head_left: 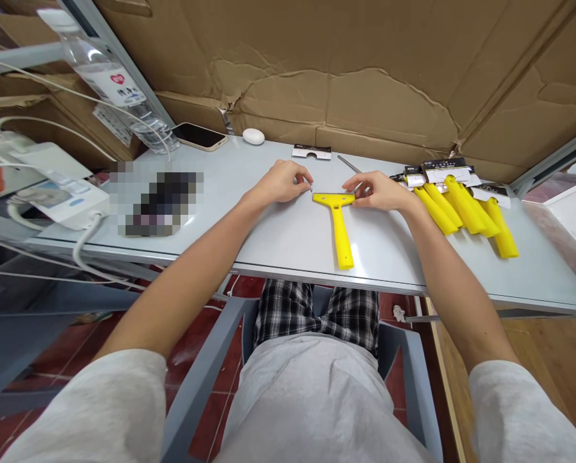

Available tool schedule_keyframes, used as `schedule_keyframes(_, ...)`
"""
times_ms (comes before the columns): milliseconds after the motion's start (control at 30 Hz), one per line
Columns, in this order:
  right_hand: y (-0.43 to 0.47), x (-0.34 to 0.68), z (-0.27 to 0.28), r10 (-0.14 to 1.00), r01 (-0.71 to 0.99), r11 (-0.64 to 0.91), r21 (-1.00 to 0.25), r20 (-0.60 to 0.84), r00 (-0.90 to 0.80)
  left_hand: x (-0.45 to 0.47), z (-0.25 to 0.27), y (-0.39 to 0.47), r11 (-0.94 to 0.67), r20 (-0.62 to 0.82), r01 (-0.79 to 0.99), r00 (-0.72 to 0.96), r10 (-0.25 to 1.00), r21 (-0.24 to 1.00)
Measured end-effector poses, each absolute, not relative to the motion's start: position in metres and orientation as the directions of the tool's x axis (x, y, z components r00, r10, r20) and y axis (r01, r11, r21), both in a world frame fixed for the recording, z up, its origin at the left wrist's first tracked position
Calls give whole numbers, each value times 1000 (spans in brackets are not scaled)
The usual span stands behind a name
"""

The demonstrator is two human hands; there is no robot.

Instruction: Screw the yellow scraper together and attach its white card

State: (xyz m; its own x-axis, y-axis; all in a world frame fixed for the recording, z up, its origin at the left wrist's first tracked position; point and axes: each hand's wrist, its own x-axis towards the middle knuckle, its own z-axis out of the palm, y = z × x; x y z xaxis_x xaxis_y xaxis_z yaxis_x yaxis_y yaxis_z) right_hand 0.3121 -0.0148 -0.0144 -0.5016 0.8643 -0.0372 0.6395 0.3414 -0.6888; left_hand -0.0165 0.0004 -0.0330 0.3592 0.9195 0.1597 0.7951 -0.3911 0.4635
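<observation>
A yellow scraper (338, 225) lies on the grey table, its wide head away from me and its handle toward me. My right hand (377, 191) is closed at the right end of the head, thumb and fingertips against it. Just off the left end, my left hand (288, 180) is closed in a pinch. Something tiny shows at its fingertips, too small to name. Behind the scraper lie a black-and-white card holder (311, 152) and a thin metal rod (349, 164), perhaps a screwdriver shaft, partly hidden by my right hand.
Several yellow scrapers (466, 206) with card heads lie at the right. A phone (199, 136), a white oval object (253, 136) and a water bottle (116, 83) are at the back left. Power strips with white cables (87, 238) sit at the left edge. Cardboard (345, 71) walls the back.
</observation>
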Motion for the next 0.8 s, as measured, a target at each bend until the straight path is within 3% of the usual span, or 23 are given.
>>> schedule_keyframes(300,-13,313,-18,861,626,349,-697,-24,-507,-20,-38,9,-477,174,731,454,874,488)
schedule_keyframes(433,-15,309,-19,885,572,419,-705,174,-433,-15,-37,5,-463,236,700,402,885,543)
schedule_keyframes(567,-21,299,-19,872,468,485,-739,366,-326,1,-34,-7,-492,360,524,338,869,696)
schedule_keyframes(800,-30,275,-26,846,362,523,-772,417,-333,35,-35,-25,-475,394,195,345,852,858)
